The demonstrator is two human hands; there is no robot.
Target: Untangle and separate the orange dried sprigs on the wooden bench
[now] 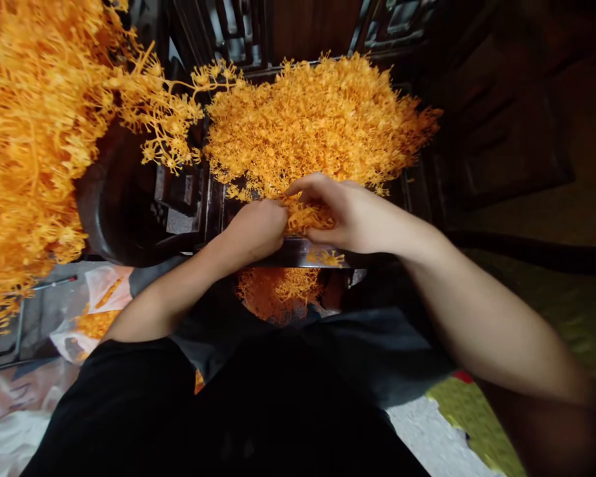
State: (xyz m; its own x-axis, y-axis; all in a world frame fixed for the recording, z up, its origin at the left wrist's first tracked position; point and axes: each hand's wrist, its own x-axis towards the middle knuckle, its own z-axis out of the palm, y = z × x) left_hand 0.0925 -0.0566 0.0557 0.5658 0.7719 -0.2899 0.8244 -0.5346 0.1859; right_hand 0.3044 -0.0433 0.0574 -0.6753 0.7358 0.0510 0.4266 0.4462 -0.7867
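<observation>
My left hand (262, 226) is closed, knuckles up, at the front edge of the dark wooden seat; what its fingers hold is hidden. Beside it my right hand (350, 215) curves its thumb and fingers round a small bunch of orange plastic flower pieces (308, 217). Just beyond both hands rises a large heap of the same orange branching pieces (318, 126), with many small spiky heads. One loose orange piece (326, 257) lies at the seat's front edge, below my right hand.
A second big orange mass (30, 132) fills the left side, by a dark curved armrest (114, 199). More orange pieces (283, 288) are below the seat edge, between my legs. Plastic bags (106, 288) with orange pieces stand lower left. Carved dark wood (312, 30) forms the back.
</observation>
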